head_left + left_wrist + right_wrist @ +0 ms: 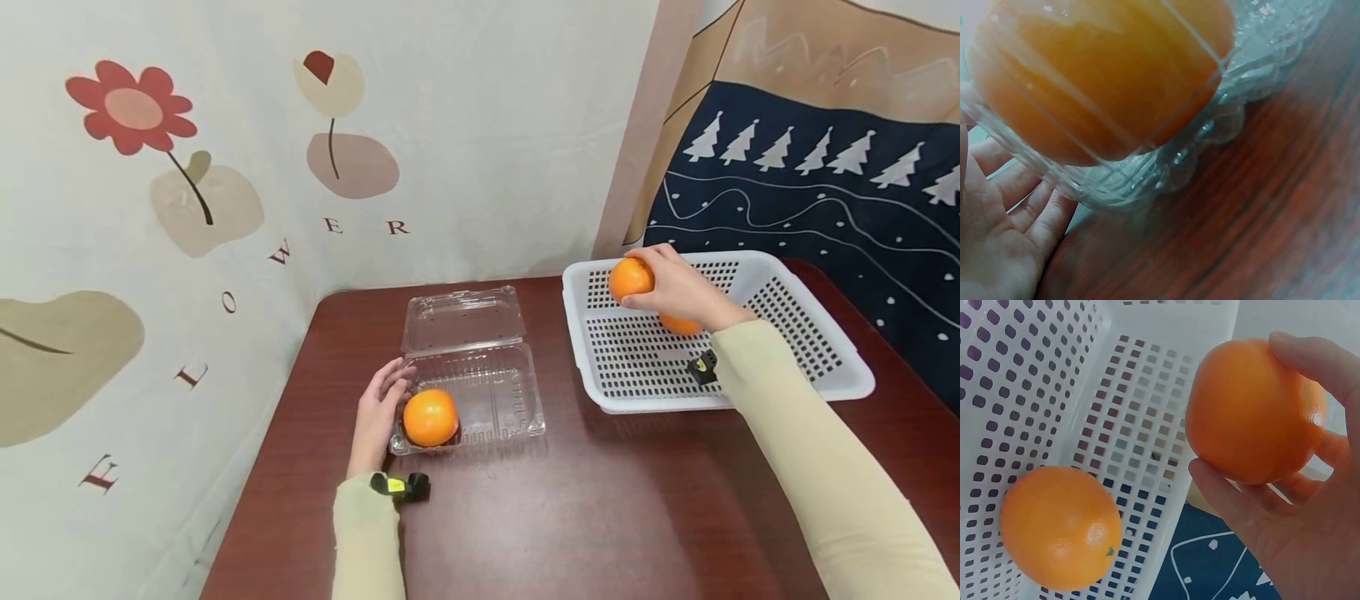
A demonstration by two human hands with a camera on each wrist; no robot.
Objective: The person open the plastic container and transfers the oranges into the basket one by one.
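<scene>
My right hand (686,287) grips an orange (631,281) above the far left part of a white plastic basket (592,367). In the right wrist view, thumb and fingers wrap around this orange (1254,412). A second orange (1060,528) lies in the basket, partly covered by my right hand in the head view. My left hand (381,412) rests against the left side of a clear plastic clamshell box (495,400), its fingers extended along the wall. Inside the box, at the near left corner, sits another orange (431,417). The box's lid (463,321) is folded back, away from me.
Box and basket stand side by side on a dark red wooden table (585,517). Behind it hangs a pale cloth (480,125) printed with flowers, and a dark blue cloth (795,200) with white trees is at the right. Each wrist wears a small black camera.
</scene>
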